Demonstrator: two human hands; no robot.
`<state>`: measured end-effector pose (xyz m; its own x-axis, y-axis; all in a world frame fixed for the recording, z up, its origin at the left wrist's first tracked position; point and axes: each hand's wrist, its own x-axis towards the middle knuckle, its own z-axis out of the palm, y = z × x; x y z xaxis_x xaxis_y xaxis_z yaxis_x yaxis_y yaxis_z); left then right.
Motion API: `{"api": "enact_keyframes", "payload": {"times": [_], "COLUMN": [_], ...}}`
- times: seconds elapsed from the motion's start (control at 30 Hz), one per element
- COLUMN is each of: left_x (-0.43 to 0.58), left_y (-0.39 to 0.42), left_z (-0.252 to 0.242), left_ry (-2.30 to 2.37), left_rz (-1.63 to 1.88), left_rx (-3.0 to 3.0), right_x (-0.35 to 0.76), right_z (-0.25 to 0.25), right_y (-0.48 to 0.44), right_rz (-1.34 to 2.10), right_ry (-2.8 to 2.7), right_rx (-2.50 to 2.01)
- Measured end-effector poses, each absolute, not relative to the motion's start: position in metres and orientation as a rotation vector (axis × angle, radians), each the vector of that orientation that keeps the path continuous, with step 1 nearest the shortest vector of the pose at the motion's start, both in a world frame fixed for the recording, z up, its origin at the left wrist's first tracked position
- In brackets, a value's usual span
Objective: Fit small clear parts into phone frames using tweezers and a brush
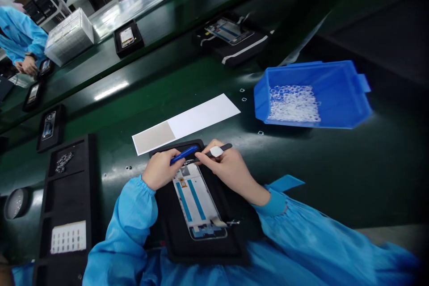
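Note:
A phone frame [197, 196] with two blue strips lies in a black foam tray [170, 228] before me. Over its top end, my left hand [161, 167] grips a blue pen-like tool [184, 155], its tip pointing up and right. My right hand [229, 167] pinches dark tweezers [227, 147] with a white patch on them, angled toward the same end of the frame. Both hands are close together. The tool tips and any small part between them are too small to make out.
Beyond the tray lies a white strip of paper [204, 116]. A blue bin [335, 94] of small white rings is at right. A black compartment tray [63, 196] and round dish [16, 203] stand left. Other phone trays line the bench; a co-worker's hands [28, 65] are far left.

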<state>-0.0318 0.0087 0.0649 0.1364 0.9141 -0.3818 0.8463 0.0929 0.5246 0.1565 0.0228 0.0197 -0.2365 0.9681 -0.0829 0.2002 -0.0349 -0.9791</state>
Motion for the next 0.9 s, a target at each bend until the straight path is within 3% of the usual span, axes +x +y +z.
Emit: {"api": "enact_keyframes", "payload": {"times": [0.57, 0.9], "left_x": [-0.019, -0.022], "left_y": [0.015, 0.014], "left_z": [0.079, 0.073], "left_ry": [1.811, 1.788], "left_rz": [-0.258, -0.232], "left_rx": [1.834, 1.843], "right_x": [0.161, 0.16], "right_z": [0.022, 0.024], "right_y": [0.018, 0.017], "right_rz": [1.158, 0.971], "right_ry": [-1.617, -1.799], "right_rx": [-1.249, -1.166]}}
